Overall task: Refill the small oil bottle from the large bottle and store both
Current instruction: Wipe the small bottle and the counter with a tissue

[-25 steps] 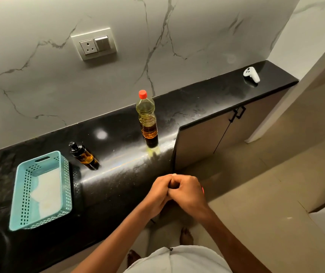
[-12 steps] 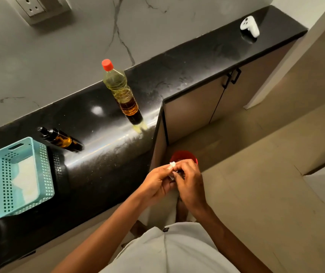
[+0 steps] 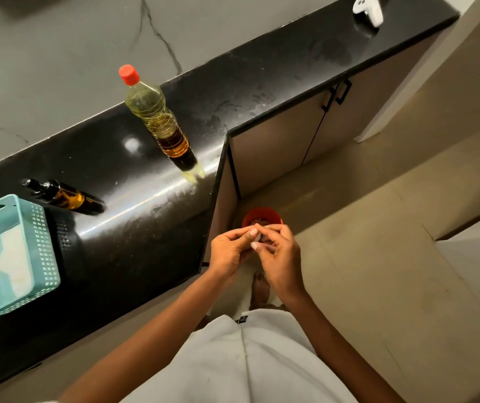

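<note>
The big bottle [image 3: 160,120] stands upright on the counter [image 3: 262,82], red cap [image 3: 128,74] screwed on, near the front edge just left of the counter's step. It looks like thin clear plastic about 2 thirds full of oil — likely fairly heavy, and soft enough to buckle if squeezed. Its ribbed middle seems the best place to grip, with the other hand under the base for pouring; any oil film would make it slippery.

The small bottle [image 3: 64,196] is well to the left of the big bottle, dark and probably glass, so stiff but breakable. It looks upright, though the wide lens makes it lean, and its narrow black top calls for a slow, thin stream. Its body is slim enough for 1 hand.

Just left of it, almost touching, sits a teal basket [image 3: 38,257] — a likely storage spot.

Both hands are off the counter, below and right of the big bottle. The left hand [image 3: 230,251] and right hand [image 3: 279,257] meet at the fingertips, pinching something small and pale I cannot identify, above a red cup [image 3: 262,218] on the floor. Neither bottle is touched.
</note>
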`<state>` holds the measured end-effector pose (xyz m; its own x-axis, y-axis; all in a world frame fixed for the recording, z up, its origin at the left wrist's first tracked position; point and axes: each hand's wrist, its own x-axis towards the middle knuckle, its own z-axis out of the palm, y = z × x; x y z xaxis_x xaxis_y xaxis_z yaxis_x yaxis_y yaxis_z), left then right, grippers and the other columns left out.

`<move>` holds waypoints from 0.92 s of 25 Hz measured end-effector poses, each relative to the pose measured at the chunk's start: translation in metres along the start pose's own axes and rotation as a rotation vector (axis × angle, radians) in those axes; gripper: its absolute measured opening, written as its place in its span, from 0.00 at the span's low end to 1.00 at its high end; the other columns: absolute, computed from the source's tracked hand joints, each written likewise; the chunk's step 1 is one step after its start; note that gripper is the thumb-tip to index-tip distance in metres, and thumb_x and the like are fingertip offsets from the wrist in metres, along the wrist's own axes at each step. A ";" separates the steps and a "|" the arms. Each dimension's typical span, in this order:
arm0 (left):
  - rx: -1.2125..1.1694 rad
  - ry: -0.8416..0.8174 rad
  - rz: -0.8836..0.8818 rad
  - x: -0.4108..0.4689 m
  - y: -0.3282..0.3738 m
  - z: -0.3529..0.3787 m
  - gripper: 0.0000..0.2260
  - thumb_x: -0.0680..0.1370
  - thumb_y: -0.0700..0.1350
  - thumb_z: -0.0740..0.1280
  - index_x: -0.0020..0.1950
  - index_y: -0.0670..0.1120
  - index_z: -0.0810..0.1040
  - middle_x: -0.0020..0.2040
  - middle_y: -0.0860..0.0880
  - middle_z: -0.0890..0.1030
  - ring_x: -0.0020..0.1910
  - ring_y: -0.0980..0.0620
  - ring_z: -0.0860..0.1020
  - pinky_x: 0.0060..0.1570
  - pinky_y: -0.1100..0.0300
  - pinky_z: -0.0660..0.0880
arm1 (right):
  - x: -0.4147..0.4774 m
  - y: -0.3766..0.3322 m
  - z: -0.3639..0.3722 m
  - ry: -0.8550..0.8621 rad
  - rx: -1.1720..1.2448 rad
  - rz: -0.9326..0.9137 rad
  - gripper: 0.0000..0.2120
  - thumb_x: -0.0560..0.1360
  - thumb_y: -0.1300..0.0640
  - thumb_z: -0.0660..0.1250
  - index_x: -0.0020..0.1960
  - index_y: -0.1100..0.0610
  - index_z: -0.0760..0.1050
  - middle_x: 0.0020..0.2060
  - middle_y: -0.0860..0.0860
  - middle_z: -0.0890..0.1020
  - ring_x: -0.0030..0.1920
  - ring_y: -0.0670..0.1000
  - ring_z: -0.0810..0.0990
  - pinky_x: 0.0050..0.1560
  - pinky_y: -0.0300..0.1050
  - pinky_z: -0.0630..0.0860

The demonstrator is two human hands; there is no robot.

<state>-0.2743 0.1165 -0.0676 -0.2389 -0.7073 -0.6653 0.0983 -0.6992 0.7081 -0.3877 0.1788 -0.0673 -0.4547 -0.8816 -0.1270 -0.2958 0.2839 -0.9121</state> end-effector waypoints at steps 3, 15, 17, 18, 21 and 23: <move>-0.013 0.070 -0.021 0.005 -0.005 0.009 0.09 0.79 0.41 0.75 0.57 0.40 0.88 0.54 0.39 0.89 0.58 0.38 0.87 0.60 0.44 0.84 | 0.001 0.007 -0.002 0.072 -0.100 -0.090 0.17 0.76 0.65 0.77 0.65 0.59 0.85 0.57 0.50 0.83 0.55 0.49 0.84 0.54 0.43 0.85; 0.259 0.166 0.169 0.014 0.005 0.004 0.07 0.78 0.43 0.78 0.54 0.42 0.89 0.47 0.46 0.90 0.48 0.49 0.90 0.50 0.55 0.87 | 0.048 0.029 -0.022 0.336 -0.192 -0.434 0.08 0.80 0.60 0.76 0.58 0.59 0.87 0.54 0.50 0.83 0.52 0.44 0.83 0.56 0.33 0.79; 0.279 0.206 0.168 0.013 0.002 -0.003 0.07 0.80 0.45 0.76 0.55 0.44 0.89 0.47 0.48 0.90 0.48 0.50 0.89 0.52 0.54 0.87 | 0.061 0.034 -0.011 0.356 -0.211 -0.430 0.08 0.80 0.62 0.75 0.59 0.61 0.87 0.52 0.53 0.82 0.50 0.46 0.83 0.53 0.34 0.80; 0.276 0.217 0.159 0.011 0.001 -0.007 0.07 0.81 0.45 0.75 0.57 0.44 0.89 0.47 0.48 0.90 0.49 0.51 0.89 0.53 0.54 0.86 | 0.068 0.038 -0.005 0.318 -0.246 -0.383 0.08 0.80 0.64 0.74 0.58 0.63 0.86 0.52 0.56 0.83 0.50 0.49 0.83 0.52 0.39 0.82; 0.264 0.225 0.127 0.008 0.000 -0.018 0.08 0.82 0.45 0.73 0.59 0.45 0.87 0.48 0.48 0.90 0.50 0.51 0.89 0.54 0.53 0.86 | 0.080 0.063 0.004 -0.061 -0.434 0.052 0.13 0.85 0.65 0.65 0.66 0.65 0.81 0.63 0.61 0.82 0.62 0.60 0.83 0.62 0.54 0.81; 0.282 0.222 0.115 0.005 0.000 -0.022 0.07 0.82 0.45 0.73 0.58 0.46 0.87 0.48 0.49 0.90 0.50 0.52 0.89 0.54 0.52 0.86 | 0.073 0.088 -0.002 -0.214 -0.577 0.330 0.16 0.86 0.66 0.60 0.70 0.65 0.79 0.67 0.62 0.81 0.67 0.62 0.80 0.68 0.54 0.77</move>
<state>-0.2546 0.1112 -0.0761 -0.0236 -0.8064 -0.5909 -0.1653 -0.5798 0.7978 -0.4487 0.1399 -0.1561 -0.4397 -0.7530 -0.4896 -0.5965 0.6523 -0.4676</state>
